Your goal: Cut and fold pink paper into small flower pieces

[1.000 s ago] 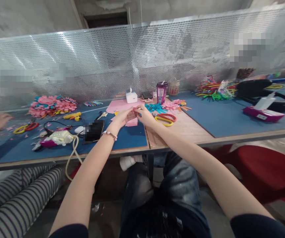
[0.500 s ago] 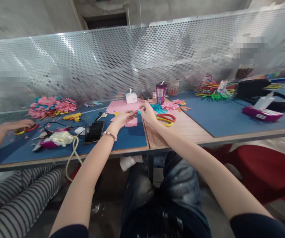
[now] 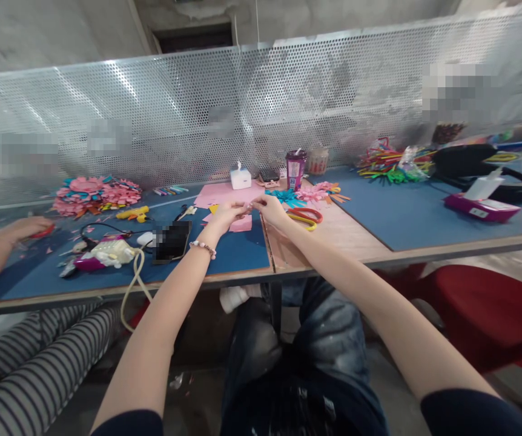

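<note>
My left hand (image 3: 225, 214) and my right hand (image 3: 270, 209) meet above the blue mat, fingertips pinched together on a small pink paper piece (image 3: 248, 207) too small to make out well. Right under them lies a pink paper scrap (image 3: 241, 224), and a larger pink sheet (image 3: 224, 194) lies just behind. Red and yellow scissors (image 3: 305, 217) rest on the bare wood to the right of my right hand. Teal paper flowers (image 3: 287, 197) and pink ones (image 3: 312, 193) sit behind the scissors.
A co-worker's hand (image 3: 21, 229) at far left holds red scissors over the mat. A black phone (image 3: 171, 240), glue gun and cable (image 3: 106, 252), a pile of pink flowers (image 3: 95, 194), a purple cup (image 3: 295, 168), a white box (image 3: 240, 177) and coloured strips (image 3: 386, 162) stand around. A perforated metal screen closes the back.
My hands were together, came slightly apart with the left palm opening, and are now pinched together again. The co-worker's hand at far left shifted over the scissors.
</note>
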`<state>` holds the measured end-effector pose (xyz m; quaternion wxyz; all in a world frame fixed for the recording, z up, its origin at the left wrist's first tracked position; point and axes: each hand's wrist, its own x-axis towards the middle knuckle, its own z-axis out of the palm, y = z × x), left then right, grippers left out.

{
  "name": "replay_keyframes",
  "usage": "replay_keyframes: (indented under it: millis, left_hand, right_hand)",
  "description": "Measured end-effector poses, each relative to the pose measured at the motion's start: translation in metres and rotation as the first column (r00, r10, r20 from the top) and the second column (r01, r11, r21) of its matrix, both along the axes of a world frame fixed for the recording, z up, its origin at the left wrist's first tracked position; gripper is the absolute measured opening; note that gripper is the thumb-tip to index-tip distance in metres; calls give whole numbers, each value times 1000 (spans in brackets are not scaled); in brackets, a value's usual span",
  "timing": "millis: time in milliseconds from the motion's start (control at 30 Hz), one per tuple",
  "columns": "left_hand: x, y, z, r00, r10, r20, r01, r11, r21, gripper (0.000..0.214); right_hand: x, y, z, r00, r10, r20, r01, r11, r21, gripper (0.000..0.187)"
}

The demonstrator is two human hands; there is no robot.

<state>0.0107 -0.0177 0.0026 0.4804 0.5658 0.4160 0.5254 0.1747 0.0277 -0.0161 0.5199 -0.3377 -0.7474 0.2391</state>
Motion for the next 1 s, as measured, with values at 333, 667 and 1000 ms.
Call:
replay_keyframes:
  millis: [333,667,1000]
  left_hand:
    - [0,1,-2,989,-13,-146,19,999,40,24]
    - [2,1,-3,985,-13,-171,18,999,28,26]
    - [1,-1,2,996,45,-83,-45,999,8,29]
  right_hand:
    - [-2,-14,6,997,-14,75,7,996,87,10]
    - [-3,-12,6,991,-86,99,85,996,15,11]
    - [-3,-5,5,998,-42,44,40,998,40,15]
